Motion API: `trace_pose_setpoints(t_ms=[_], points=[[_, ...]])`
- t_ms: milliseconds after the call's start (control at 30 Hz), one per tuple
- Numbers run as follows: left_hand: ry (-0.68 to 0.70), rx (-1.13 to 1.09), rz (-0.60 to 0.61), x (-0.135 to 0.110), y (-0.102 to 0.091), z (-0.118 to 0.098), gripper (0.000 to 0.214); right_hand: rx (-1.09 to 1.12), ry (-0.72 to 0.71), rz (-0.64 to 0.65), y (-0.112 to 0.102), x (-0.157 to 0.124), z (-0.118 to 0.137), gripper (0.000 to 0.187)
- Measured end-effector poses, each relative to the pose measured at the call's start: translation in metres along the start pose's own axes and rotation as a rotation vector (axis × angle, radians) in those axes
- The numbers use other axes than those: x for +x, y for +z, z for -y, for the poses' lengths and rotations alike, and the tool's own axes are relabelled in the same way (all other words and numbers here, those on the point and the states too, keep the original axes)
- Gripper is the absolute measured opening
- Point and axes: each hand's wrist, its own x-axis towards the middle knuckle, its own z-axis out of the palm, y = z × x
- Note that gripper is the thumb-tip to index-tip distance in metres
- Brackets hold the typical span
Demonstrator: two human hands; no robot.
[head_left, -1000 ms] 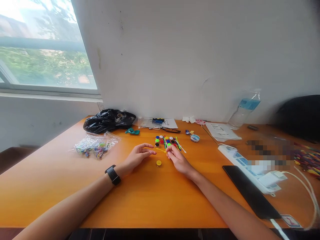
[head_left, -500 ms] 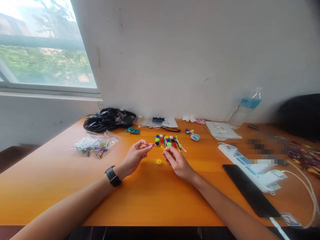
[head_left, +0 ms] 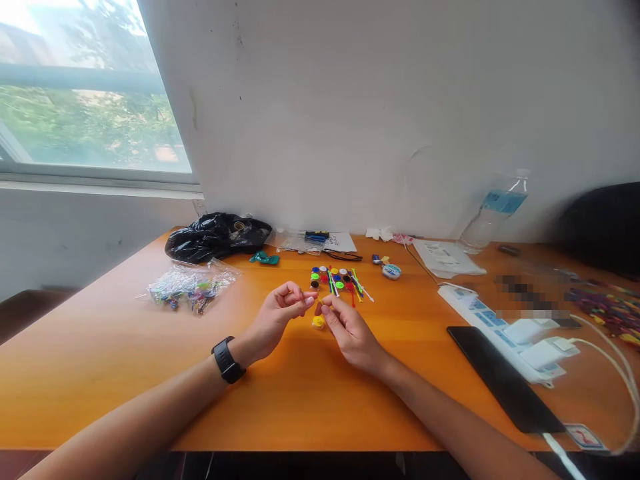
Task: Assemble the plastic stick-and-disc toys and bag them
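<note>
Over the middle of the table (head_left: 280, 400), my right hand (head_left: 353, 333) pinches a thin yellow plastic stick (head_left: 321, 302) between thumb and fingertips. My left hand (head_left: 277, 317), with a black watch on the wrist, has thumb and forefinger pinched close to the stick's end. Whether something small sits in that left pinch is too fine to see. Just below the fingertips a round yellow button-like piece (head_left: 318, 323) rests on the table. Behind the hands lie several round coloured pieces (head_left: 315, 285) in rows and several thin coloured sticks (head_left: 357, 287).
On the left lies a clear bag of small colourful parts (head_left: 187, 290), with a black plastic bag (head_left: 215, 237) behind it. A white power strip (head_left: 490, 327), a black phone (head_left: 505, 380) and cables occupy the right. A water bottle (head_left: 500, 207) stands by the wall.
My right hand has moved left with the yellow stick, bringing it to my left fingertips. My left hand has shifted slightly right.
</note>
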Motion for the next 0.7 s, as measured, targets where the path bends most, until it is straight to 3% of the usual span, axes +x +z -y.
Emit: trace_pose_setpoints(t_ms=[700], points=[[0.09,0.077,-0.046,-0.0072,0.0091,-0.006,0.035,0.149,0.079,0.009,0.0028,-0.0004,0.0024,0.036]])
